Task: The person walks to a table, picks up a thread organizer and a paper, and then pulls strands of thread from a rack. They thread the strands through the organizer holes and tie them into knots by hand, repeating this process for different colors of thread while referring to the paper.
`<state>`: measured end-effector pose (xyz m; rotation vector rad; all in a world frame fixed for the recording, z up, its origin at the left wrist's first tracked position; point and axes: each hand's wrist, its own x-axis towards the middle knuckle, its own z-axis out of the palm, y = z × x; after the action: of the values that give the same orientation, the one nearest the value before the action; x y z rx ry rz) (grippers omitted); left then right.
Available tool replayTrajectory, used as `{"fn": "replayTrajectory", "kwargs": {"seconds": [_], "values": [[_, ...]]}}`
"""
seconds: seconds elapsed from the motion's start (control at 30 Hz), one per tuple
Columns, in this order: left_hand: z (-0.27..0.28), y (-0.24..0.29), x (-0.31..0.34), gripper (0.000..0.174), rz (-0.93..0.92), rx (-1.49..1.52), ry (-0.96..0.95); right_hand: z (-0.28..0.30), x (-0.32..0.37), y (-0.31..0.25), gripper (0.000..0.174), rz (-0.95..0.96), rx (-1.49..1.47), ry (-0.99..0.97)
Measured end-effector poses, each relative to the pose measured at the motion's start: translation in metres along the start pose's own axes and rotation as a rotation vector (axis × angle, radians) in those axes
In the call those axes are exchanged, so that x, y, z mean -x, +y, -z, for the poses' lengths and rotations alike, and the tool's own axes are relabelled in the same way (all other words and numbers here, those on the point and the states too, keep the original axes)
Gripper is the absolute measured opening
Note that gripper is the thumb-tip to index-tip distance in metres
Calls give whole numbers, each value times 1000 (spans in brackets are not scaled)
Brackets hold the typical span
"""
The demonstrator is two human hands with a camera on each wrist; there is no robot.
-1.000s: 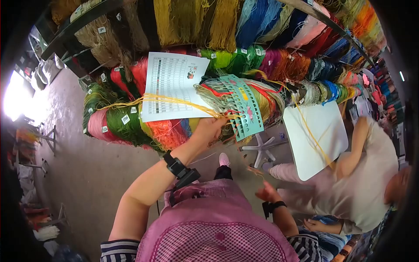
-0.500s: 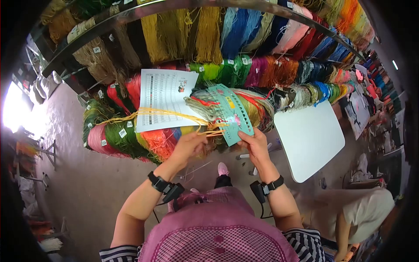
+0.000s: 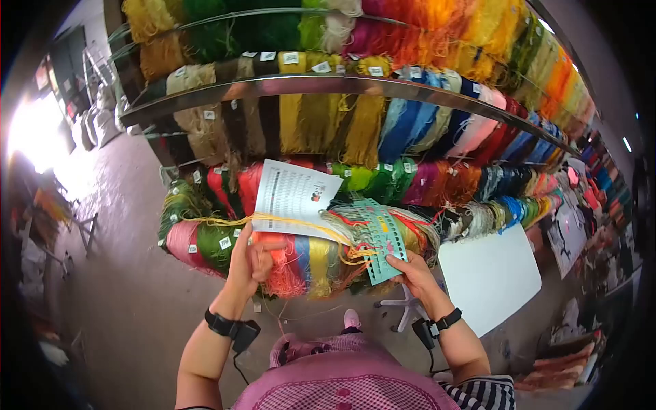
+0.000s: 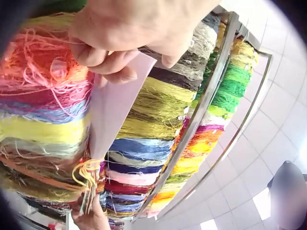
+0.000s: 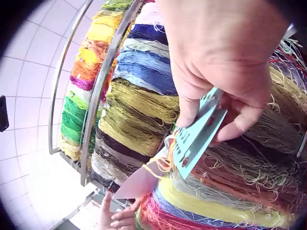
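Note:
In the head view, my right hand (image 3: pixel 418 277) pinches the lower end of a teal punched thread card (image 3: pixel 383 249), thumb on top. Looped yellow threads (image 5: pixel 163 163) hang from its holes, and grey and red threads spread from its upper part. A printed paper chart (image 3: pixel 290 198) lies on the thread skeins beside the card, with yellow strands (image 3: pixel 273 220) running across it to the left. My left hand (image 3: pixel 247 263) is at the chart's lower left corner, forefinger extended and other fingers loosely bent. Nothing shows in its grasp; its fingers overlap the sheet (image 4: pixel 112 108) in the left wrist view.
Rows of coloured thread skeins (image 3: pixel 318 263) hang on a rack with a metal rail (image 3: pixel 328 85) above. To the right is a white board (image 3: pixel 488 277), near a wheeled stool base (image 3: pixel 404 307). Thread-covered racks continue at far right.
My left hand went from the yellow threads at the card to the chart's left corner. My right hand came up from below and took hold of the card. The person at right has left view.

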<state>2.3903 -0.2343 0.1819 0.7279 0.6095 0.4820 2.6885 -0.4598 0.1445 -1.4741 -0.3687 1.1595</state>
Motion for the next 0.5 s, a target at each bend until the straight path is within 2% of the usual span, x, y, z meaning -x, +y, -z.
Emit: {"fn": "replayTrajectory", "kwargs": {"seconds": [0.07,0.1,0.13,0.17,0.23,0.27,0.3,0.37,0.4,0.43,0.47,0.5], "values": [[-2,12,-8,61,-57,8,43,-11,2,-11,29,40,20,28],[4,15,-16,51,-65,-45,86,-13,0,-14,29,35,26,19],[8,17,-19,41,-74,-100,129,-15,-3,-17,29,173,79,-14],[11,16,-20,41,-81,-98,136,-18,-6,-21,30,315,129,-48],[0,15,-14,20,-267,-304,240,-29,2,-40,30,379,193,-82],[-7,15,0,12,-314,-332,336,-35,6,-48,30,501,255,-98],[-5,10,11,12,-319,-334,339,-38,9,-55,30,628,314,-109],[3,-12,34,14,-548,-335,443,-35,5,-55,30,652,275,-99],[11,-22,41,14,-549,-340,441,-31,-10,-45,30,607,129,-77],[22,-33,48,15,-439,-236,480,-26,-23,-32,30,554,-14,-56],[31,-44,54,15,-330,-129,518,-22,-35,-19,31,488,-62,-54],[40,-52,58,15,-335,-126,521,-23,-34,-17,31,491,-60,-59]]}}
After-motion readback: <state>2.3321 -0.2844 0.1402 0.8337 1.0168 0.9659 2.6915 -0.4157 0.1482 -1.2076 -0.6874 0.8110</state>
